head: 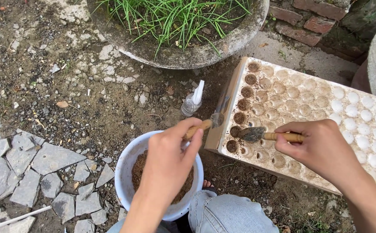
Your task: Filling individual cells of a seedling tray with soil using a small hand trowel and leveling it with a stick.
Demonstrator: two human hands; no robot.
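Each hand grips a wooden-handled, soil-caked trowel (253,134) over the pale, mostly empty seed tray (326,108).

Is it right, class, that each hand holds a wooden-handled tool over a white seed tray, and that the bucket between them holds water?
Not quite: the head view shows the white bucket holds brown soil. The left hand and right hand do each hold a wooden-handled tool over the seed tray.

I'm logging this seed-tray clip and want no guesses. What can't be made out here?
Head view:
- White bowl: much of its soil sits behind the left hand.
- Seed tray: right end cut off by the frame.
- Left tool's blade: motion-blurred.
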